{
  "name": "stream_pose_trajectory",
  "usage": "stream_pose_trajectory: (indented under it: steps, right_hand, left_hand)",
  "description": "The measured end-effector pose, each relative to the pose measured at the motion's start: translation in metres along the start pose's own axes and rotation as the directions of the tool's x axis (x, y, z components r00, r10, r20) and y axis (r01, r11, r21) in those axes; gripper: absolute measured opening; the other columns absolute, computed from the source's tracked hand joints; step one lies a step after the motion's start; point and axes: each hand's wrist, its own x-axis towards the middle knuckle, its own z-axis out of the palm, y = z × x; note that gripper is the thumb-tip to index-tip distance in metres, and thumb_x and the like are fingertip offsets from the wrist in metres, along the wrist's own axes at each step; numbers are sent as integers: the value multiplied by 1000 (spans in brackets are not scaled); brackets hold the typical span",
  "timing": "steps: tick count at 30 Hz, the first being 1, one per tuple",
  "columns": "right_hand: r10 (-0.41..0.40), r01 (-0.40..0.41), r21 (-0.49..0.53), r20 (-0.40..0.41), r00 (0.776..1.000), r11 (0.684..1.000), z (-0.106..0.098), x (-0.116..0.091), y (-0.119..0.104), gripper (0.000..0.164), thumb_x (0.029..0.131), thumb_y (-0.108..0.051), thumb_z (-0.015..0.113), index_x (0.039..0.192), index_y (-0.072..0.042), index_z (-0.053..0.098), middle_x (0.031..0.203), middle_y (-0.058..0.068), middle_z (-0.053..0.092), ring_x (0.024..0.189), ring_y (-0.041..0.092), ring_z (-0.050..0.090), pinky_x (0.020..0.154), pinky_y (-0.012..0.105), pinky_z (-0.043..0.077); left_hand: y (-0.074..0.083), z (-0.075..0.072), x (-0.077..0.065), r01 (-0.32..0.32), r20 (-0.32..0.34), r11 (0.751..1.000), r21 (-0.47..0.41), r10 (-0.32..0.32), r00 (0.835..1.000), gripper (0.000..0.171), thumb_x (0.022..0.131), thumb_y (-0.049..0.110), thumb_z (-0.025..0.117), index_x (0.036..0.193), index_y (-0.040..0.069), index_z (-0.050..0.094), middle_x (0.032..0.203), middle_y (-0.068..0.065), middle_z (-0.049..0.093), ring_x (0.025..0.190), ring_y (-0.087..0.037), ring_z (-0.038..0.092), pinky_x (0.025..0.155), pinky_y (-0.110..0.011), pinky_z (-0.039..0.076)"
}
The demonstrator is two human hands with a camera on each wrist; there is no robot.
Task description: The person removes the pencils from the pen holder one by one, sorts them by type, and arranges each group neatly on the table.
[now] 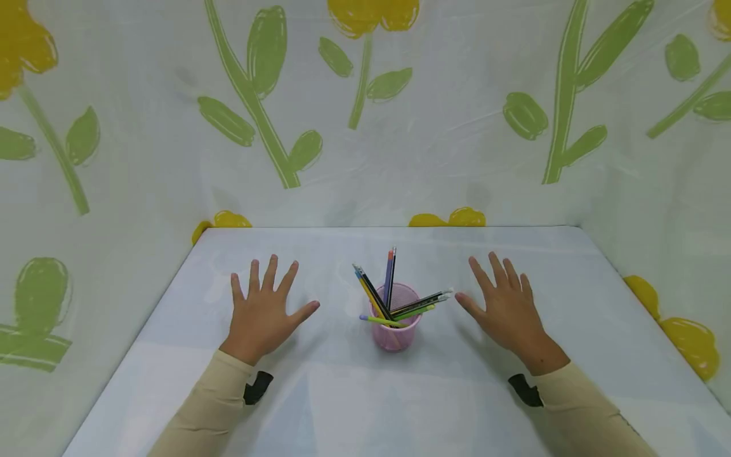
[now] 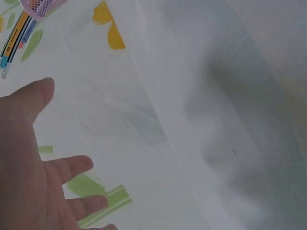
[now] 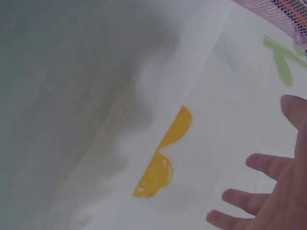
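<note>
A pink mesh pencil cup (image 1: 394, 336) stands upright near the middle of the table, with several pencils (image 1: 419, 306) leaning out of it at different angles. To its left, my left hand (image 1: 263, 320) is spread wide with the fingers straight, holding nothing and apart from the cup. My right hand (image 1: 508, 314) is spread likewise on the other side, its thumb nearest the pencil tips. The left wrist view catches the cup's rim (image 2: 41, 7) and some pencils (image 2: 17, 36) at the upper left. Part of the cup's mesh (image 3: 278, 14) shows at the upper right of the right wrist view.
The white table (image 1: 354, 406) reaches back to a pale curtain (image 1: 434, 158) printed with green stems and yellow flowers, which also hangs along both sides. A dark band piece (image 1: 258, 387) sits at the left sleeve, another (image 1: 524, 390) at the right sleeve.
</note>
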Motion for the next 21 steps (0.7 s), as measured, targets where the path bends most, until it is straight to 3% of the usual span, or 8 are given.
stream_pose_trajectory:
  steps: [3, 5, 8, 12, 16, 18, 21]
  right_hand:
    - [-20, 21, 52, -18, 1000, 998, 0, -2, -3, 71, 98, -44, 58, 156, -11, 32, 159, 27, 27, 145, 51, 25, 113, 71, 22]
    - [-26, 29, 134, -20, 999, 991, -1, -3, -5, 64, 99, -37, 59, 153, -9, 38, 155, 25, 36, 141, 48, 33, 111, 69, 30]
    - [-24, 28, 315, -15, 1000, 949, -4, -4, -10, 49, 100, -26, 60, 144, -7, 49, 142, 22, 53, 130, 41, 50, 104, 62, 43]
    - [-28, 37, 518, -26, 999, 854, -9, -5, -18, 30, 101, -18, 58, 129, -7, 62, 116, 12, 68, 104, 26, 65, 90, 43, 55]
    - [-29, 24, 681, -4, 1000, 732, -13, -5, -25, 23, 102, -15, 55, 122, -8, 64, 107, 13, 69, 92, 21, 66, 78, 27, 56]
    - [-27, 5, 750, 17, 999, 662, -14, -5, -27, 23, 102, -13, 53, 122, -8, 64, 104, 16, 67, 88, 22, 65, 75, 25, 56]
    - [-30, -4, 812, 27, 999, 583, -16, -6, -29, 22, 102, -10, 52, 122, -8, 62, 100, 18, 64, 87, 23, 64, 73, 26, 55]
  left_hand:
    - [3, 4, 0, -29, -26, 999, -13, 29, 999, 80, 93, 64, 54, 157, 19, 33, 163, -21, 24, 151, -47, 14, 115, -73, 6]
    - [6, 8, 0, -64, -46, 997, -38, 63, 997, 72, 95, 54, 59, 154, 17, 39, 159, -20, 35, 148, -44, 26, 114, -71, 20]
    - [13, 13, 0, -131, -47, 985, -110, 127, 991, 63, 95, 44, 65, 148, 14, 48, 148, -17, 50, 137, -40, 46, 105, -64, 40]
    - [29, 19, 1, -185, 30, 943, -278, 201, 979, 61, 93, 39, 69, 146, 16, 50, 144, -10, 55, 131, -33, 54, 104, -55, 47]
    - [46, 26, 2, -179, 126, 878, -443, 258, 958, 67, 91, 36, 73, 150, 22, 45, 148, -3, 52, 130, -25, 56, 107, -48, 47]
    - [54, 30, 2, -157, 163, 839, -520, 278, 947, 71, 89, 36, 76, 151, 23, 43, 148, -1, 52, 127, -22, 57, 106, -47, 48]
    - [64, 35, 4, -105, 203, 778, -620, 289, 936, 82, 83, 38, 81, 152, 22, 40, 147, -1, 52, 126, -21, 57, 105, -49, 47]
